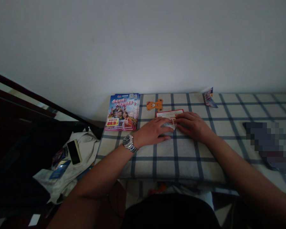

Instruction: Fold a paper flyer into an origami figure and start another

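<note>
A white leaflet with a red border [170,112] lies on the checked tablecloth, and both hands partly cover it. My left hand [152,132], with a metal watch [129,143] on its wrist, rests over the leaflet's left part with fingers stretched and apart. From the right, my right hand [194,125] reaches in with extended fingers, its fingertips on the leaflet's right part. The fingertips of the two hands nearly meet. Whether the paper's lower edge is folded cannot be made out.
A stack of printed flyers [121,113] lies at the table's back left. A folded flyer [210,98] stands near the wall. A blurred dark object [267,146] is at right. Left of the checked tablecloth [152,162], a phone [74,152] rests on a pale cloth bag [89,144].
</note>
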The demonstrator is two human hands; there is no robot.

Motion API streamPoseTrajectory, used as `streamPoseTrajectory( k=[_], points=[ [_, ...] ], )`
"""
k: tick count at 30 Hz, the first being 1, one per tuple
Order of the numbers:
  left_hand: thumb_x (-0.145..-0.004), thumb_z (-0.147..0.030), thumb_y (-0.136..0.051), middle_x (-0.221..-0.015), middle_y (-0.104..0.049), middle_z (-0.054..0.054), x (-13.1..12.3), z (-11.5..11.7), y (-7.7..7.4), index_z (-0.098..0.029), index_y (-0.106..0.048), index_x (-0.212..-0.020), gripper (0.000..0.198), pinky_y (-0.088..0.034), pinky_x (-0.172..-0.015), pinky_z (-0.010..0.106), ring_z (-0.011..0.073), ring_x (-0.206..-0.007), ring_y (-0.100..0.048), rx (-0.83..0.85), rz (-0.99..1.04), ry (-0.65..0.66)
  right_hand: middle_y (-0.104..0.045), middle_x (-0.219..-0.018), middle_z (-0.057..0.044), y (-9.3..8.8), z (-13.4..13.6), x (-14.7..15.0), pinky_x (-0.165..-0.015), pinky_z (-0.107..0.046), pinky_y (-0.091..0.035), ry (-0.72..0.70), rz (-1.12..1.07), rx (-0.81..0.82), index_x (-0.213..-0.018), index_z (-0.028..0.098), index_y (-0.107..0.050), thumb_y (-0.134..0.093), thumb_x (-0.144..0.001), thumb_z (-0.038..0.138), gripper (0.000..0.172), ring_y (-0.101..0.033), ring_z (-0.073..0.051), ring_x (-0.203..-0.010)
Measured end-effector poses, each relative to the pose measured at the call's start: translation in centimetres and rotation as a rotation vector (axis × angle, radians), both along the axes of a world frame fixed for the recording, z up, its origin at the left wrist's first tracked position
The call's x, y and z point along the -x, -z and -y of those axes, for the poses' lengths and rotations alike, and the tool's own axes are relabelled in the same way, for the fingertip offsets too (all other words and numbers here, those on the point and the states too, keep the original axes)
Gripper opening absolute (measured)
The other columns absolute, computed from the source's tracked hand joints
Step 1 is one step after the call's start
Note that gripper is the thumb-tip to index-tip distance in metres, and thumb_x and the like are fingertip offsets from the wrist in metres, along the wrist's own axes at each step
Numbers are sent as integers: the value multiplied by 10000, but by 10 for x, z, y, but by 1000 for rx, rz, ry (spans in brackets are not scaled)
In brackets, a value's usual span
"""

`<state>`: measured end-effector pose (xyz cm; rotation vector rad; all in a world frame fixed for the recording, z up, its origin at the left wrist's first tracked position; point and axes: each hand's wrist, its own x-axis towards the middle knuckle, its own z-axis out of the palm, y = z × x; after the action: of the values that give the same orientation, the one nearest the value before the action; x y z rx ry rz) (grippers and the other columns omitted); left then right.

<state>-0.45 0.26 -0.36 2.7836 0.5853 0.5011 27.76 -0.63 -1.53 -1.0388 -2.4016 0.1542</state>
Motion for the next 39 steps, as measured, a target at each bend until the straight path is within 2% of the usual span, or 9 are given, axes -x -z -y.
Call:
streamPoseTrajectory(
  k=[5, 12, 18, 22, 29, 39],
  points=[
    [-1072, -423, -572, -1530, -530, 123, 0, -1, 1, -249, -665, -1322, 318, -446, -1220, 527, 296, -1419, -524, -15, -10, 6, -744, -1334, -100, 2, 0, 0, -1091, -530, -555, -80, -24, 22, -1287, 269, -736, -623, -1027, 277, 283, -683, -301, -1260],
    [-1047, -342, -617, -1508, -552, 121, -1, -2, 3, -252, -645, -1327, 296, -450, -1216, 541, 292, -1409, -533, 3, 13, 0, -732, -1365, -100, 2, 1, 0, -1077, -542, -574, -112, -30, 69, -1309, 289, -736, -618, -1028, 281, 305, -694, -308, -1260],
    [-1013, -276, -637, -1491, -558, 109, 1, -3, -2, -244, -627, -1315, 304, -430, -1239, 537, 283, -1426, -513, -21, 24, -29, -733, -1345, -100, 2, 1, -1, -1067, -546, -576, -111, -24, 52, -1285, 305, -753, -626, -1022, 283, 293, -692, -314, -1244],
    [-982, -255, -670, -1443, -595, 100, 4, -5, -5, -227, -645, -1280, 300, -416, -1251, 514, 276, -1406, -526, -40, 5, -28, -728, -1348, -117, 2, 1, -1, -1064, -540, -572, -114, -6, 37, -1281, 269, -749, -609, -1035, 292, 284, -686, -315, -1247],
    [-1032, -262, -595, -1359, -662, 74, 4, -8, -4, -240, -702, -1209, 208, -423, -1230, 515, 249, -1318, -595, -46, -5, -27, -728, -1362, -105, 4, 1, -2, -1083, -551, -562, -129, -3, 37, -1301, 288, -733, -615, -1031, 289, 295, -680, -311, -1263],
    [-1078, -294, -549, -1291, -711, 63, -1, -8, -4, -214, -713, -1155, 198, -503, -1118, 445, 231, -1220, -650, -5, 26, -64, -750, -1355, -97, 3, 1, -3, -1109, -556, -555, -177, -1, 14, -1292, 255, -736, -650, -1015, 264, 291, -673, -312, -1283]
  ],
)
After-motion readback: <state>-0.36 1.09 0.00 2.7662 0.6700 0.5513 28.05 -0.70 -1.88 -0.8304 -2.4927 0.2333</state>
